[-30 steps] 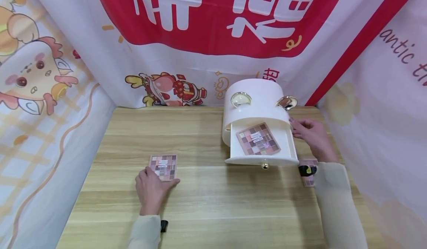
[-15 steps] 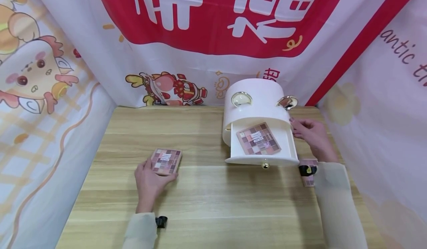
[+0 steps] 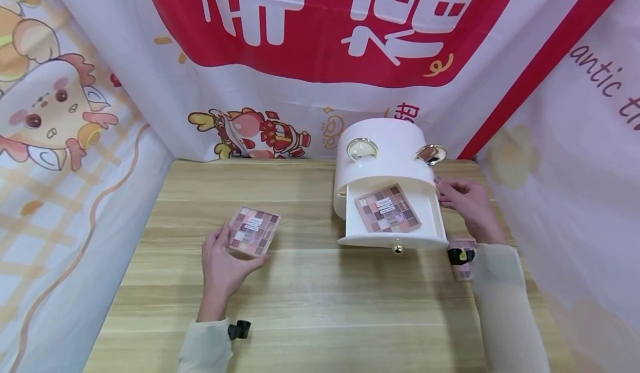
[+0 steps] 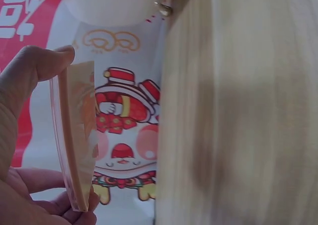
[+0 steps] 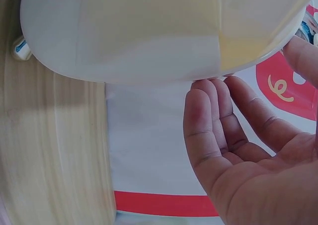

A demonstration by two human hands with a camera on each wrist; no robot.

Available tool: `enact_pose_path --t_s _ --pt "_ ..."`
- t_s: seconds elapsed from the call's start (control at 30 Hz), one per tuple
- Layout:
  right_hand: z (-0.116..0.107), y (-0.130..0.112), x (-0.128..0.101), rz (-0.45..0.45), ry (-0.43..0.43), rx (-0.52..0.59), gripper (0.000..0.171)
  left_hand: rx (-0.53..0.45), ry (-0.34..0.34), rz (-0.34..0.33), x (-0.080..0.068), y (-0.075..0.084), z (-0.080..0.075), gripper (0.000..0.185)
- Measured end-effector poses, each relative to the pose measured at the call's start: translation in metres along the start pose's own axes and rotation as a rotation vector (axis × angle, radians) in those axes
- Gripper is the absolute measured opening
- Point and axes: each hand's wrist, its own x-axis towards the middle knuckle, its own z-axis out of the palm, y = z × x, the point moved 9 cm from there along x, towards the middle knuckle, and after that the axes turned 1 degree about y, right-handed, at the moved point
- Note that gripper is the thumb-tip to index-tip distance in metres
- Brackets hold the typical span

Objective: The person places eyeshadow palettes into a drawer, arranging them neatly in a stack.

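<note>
My left hand (image 3: 220, 267) pinches a square eyeshadow palette (image 3: 254, 230) by its edges, thumb at one side and fingers at the other. In the left wrist view this palette (image 4: 78, 135) appears edge-on, above the tabletop. A white rounded storage box (image 3: 382, 145) stands at the back right with its drawer (image 3: 390, 240) pulled out. Inside the drawer lies a second palette (image 3: 387, 209), turned at an angle. At the box's right side, my right hand (image 3: 470, 203) touches the wall with its fingertips; in the right wrist view the fingers (image 5: 198, 115) are fairly straight.
A third palette (image 3: 464, 273) lies on the wooden table (image 3: 310, 306), partly hidden by the right wrist strap. Two gold-rimmed ears (image 3: 362, 149) stick out from the box, and a gold knob (image 3: 397, 248) from the drawer front. Printed cloth (image 3: 300, 100) hangs behind and at both sides.
My left hand has lifted its palette from the table, tilting it and moving it slightly away and to the right. The right hand, box and drawer stay as they were.
</note>
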Motion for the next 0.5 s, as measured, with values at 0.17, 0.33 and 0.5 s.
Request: enact_pose_path --t_s 0.17,0.33,0.5 --pt "-0.001 -0.001 0.0 -0.004 -0.001 0.001 0.07 -0.02 0.012 0.071 -0.001 0.017 -0.006 0.129" --pt "-0.001 0.0 0.0 -0.002 0.0 -0.013 0.073 -0.058 0.022 0.11 -0.002 0.032 -0.011 0.129" --pt "-0.001 0.001 0.0 0.005 0.001 -0.025 0.074 -0.077 0.028 0.164 -0.002 0.044 -0.014 0.126"
